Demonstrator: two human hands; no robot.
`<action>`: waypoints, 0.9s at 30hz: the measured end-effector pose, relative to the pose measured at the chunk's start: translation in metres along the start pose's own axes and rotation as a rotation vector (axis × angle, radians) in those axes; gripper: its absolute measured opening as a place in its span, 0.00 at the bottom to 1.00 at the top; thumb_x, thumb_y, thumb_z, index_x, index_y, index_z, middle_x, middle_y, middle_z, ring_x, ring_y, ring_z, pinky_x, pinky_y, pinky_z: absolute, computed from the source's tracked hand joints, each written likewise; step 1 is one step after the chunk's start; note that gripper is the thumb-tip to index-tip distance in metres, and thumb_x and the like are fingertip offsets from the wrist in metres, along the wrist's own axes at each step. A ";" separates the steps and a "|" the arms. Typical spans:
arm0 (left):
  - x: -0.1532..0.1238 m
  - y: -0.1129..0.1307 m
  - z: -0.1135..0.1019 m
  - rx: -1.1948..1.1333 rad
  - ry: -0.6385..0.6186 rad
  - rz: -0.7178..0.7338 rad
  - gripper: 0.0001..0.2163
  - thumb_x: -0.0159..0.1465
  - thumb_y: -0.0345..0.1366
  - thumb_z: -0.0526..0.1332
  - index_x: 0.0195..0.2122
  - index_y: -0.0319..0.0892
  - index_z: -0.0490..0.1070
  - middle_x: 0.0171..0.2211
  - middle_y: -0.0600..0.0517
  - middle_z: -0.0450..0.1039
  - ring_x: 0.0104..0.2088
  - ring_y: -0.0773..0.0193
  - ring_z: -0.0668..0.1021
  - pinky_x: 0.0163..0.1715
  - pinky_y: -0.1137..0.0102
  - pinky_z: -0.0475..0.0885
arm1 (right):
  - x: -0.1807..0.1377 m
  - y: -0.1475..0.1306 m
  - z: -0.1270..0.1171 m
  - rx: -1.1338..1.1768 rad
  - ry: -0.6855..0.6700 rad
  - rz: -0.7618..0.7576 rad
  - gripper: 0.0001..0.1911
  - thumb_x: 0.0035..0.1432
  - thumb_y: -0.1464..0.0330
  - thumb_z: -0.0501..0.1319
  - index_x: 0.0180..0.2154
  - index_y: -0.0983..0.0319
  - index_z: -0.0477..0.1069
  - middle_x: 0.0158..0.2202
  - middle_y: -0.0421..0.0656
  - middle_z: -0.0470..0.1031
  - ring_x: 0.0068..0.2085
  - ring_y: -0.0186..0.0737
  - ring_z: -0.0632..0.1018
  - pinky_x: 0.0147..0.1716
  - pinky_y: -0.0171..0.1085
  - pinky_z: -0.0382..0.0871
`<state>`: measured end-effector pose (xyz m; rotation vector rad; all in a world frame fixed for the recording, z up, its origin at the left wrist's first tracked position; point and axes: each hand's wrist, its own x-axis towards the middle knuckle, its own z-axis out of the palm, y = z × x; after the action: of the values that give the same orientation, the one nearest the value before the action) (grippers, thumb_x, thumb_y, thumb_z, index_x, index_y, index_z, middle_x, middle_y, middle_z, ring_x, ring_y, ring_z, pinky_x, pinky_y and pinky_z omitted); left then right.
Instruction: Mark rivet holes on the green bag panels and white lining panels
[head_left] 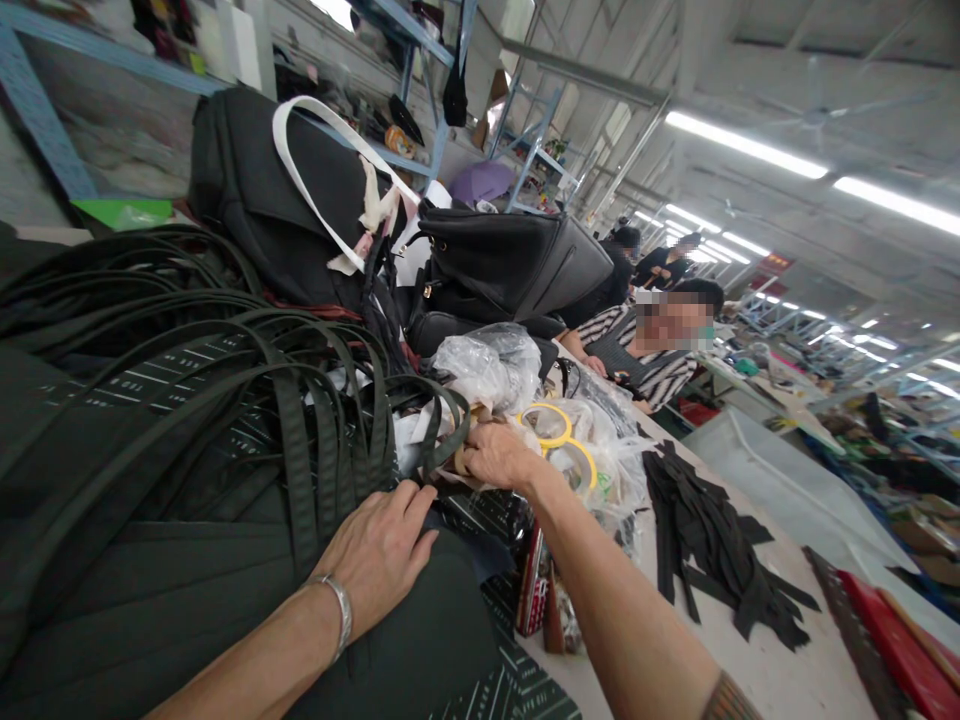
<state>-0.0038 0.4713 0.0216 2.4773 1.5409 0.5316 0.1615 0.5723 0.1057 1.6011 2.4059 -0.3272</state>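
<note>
My left hand [379, 550], with a metal bracelet at the wrist, rests on dark green fabric panels [195, 590]. Its fingers lie stretched out and the thumb stands apart. Further off, my right hand [499, 455] reaches into a cluttered heap with its fingers curled down. What it grips is hidden among pale paper and plastic. Beside it are yellow tape rolls [547, 424] and a crumpled clear plastic bag [491, 362]. Dark looped straps [289, 440] arch over the panels to the left of both hands.
Black bags [510, 260] stand behind the heap, one with a white handle [300, 205]. Black strips [709, 540] lie on the tabletop [810, 660] at right. A narrow red-patterned box [533, 585] sits under my right forearm. Across the table sits a person in stripes [667, 375].
</note>
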 end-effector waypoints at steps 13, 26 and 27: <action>0.000 0.002 -0.002 0.021 -0.016 -0.006 0.15 0.67 0.33 0.54 0.54 0.41 0.66 0.43 0.46 0.70 0.38 0.55 0.74 0.40 0.59 0.72 | -0.012 0.015 -0.027 0.471 -0.041 0.091 0.12 0.52 0.67 0.63 0.20 0.62 0.69 0.18 0.36 0.62 0.24 0.33 0.65 0.26 0.34 0.55; 0.002 -0.001 -0.001 0.014 -0.019 0.008 0.16 0.67 0.33 0.52 0.55 0.41 0.67 0.44 0.45 0.70 0.38 0.54 0.74 0.41 0.57 0.73 | -0.039 0.078 -0.081 0.970 0.358 0.058 0.18 0.46 0.54 0.65 0.24 0.64 0.71 0.22 0.38 0.68 0.26 0.33 0.65 0.29 0.35 0.57; 0.002 -0.001 -0.001 0.011 -0.021 0.004 0.16 0.67 0.33 0.52 0.55 0.41 0.67 0.44 0.45 0.70 0.38 0.54 0.75 0.41 0.57 0.73 | -0.041 0.075 -0.083 1.007 0.376 0.044 0.19 0.46 0.54 0.65 0.24 0.64 0.70 0.23 0.38 0.68 0.26 0.33 0.65 0.29 0.35 0.57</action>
<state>-0.0042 0.4731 0.0223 2.4868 1.5354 0.4968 0.2407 0.5910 0.1928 2.2254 2.6173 -1.5427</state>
